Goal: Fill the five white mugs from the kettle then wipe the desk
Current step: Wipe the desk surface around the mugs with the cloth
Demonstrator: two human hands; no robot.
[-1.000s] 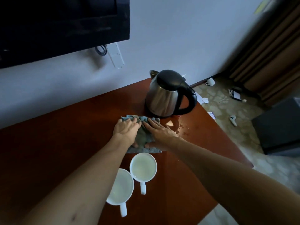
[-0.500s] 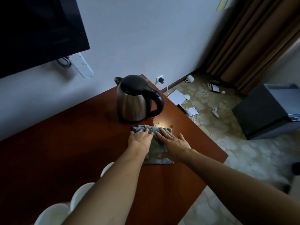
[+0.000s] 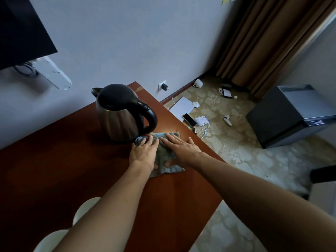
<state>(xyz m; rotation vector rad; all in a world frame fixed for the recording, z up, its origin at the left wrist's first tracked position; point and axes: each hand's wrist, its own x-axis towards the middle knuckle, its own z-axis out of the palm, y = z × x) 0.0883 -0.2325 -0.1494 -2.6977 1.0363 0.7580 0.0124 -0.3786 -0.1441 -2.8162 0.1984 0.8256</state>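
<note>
While both palms are pressed flat onto the cloth [image 3: 164, 159], wiping can be judged to be the step in hand, which puts the task in its last part. The left hand [image 3: 144, 151] is laid open, fingers spread and pointing toward the kettle [image 3: 123, 113], its fingertips at the far end of the cloth, close to the kettle's base. The right hand [image 3: 180, 147] is likewise laid open and flat just beside it, angled inward so that its fingers point toward the left hand, with the cloth showing between the two and at their near side. Nothing is gripped by either hand; the cloth is only held down under them. Both forearms are stretched well forward from the lower edge of the view, the left nearly straight, the right coming in at a slant from the right. The cloth lies near the right edge of the tabletop [image 3: 72, 160], toward its far right corner, and the kettle stands upright just beyond it, handle turned to the right. Only parts of two white mugs [image 3: 85, 208] can be seen at the near left, half hidden by the left arm; whether they are filled cannot be told, and the other three are out of view. Pouring is judged to be finished, since the kettle is set down, and how much of the tabletop is left to be wiped cannot be told.
</note>
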